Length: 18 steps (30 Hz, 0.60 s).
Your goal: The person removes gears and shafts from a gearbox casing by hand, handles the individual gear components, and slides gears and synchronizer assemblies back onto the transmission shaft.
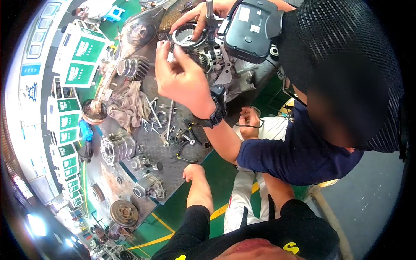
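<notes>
My left hand (193, 172) is at the workbench (182, 182) edge, its fingers curled in with nothing seen in them. The nearest thing is a pair of black-and-yellow-handled pliers (186, 157). Partly behind a co-worker's navy sleeve, my right hand (248, 123) is closed beside a thin black cable (234, 125); what it holds, if anything, cannot be made out. Farther up, a co-worker's watch-wearing hand (184, 80) is raised near a toothed metal ring (185, 36). That person's other hand (200, 18) touches the ring, above an opened gear housing (223, 69).
Across the bench lie a brown rag (128, 104), loose bolts and tools, a finned cylinder (130, 68), an aluminium casing (117, 149) and a round disc (124, 213). The co-worker's cap (338, 34) and black head-mounted device (252, 31) fill the right side.
</notes>
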{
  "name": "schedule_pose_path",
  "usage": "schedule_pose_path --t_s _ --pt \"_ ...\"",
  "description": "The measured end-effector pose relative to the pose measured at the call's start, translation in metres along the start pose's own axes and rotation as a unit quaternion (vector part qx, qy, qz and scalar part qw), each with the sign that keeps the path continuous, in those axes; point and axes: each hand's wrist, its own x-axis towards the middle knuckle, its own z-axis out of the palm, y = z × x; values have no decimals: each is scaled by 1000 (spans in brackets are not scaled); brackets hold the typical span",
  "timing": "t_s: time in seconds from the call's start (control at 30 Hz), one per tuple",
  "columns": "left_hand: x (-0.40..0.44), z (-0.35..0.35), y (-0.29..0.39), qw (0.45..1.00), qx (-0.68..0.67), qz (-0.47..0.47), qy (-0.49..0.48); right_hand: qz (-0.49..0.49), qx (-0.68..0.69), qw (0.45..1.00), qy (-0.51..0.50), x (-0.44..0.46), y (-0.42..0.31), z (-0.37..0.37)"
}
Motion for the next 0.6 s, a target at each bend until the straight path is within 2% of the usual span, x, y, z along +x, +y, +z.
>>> schedule_pose_path --t_s 0.17,0.37,0.43,0.47,0.5,0.53,0.6 --pt "-6 -12 2 1000 -3 6 -9 -29 -2 1000 9 1 9 5" --pt "-9 -12 2 999 28 21 35 -35 13 999 11 2 8 4" --pt "-4 -7 0 999 25 27 13 -110 -29 993 8 15 -15 5" --pt "-3 -5 0 999 25 26 13 -190 -78 979 -3 38 -47 9" --pt "-2 -2 0 999 23 22 17 -298 -152 942 -15 72 -92 15" --pt "-2 -2 1 999 21 19 21 -408 -234 882 -20 111 -138 22" --pt "-3 -2 0 999 21 17 26 -597 -365 714 -36 190 -218 39"
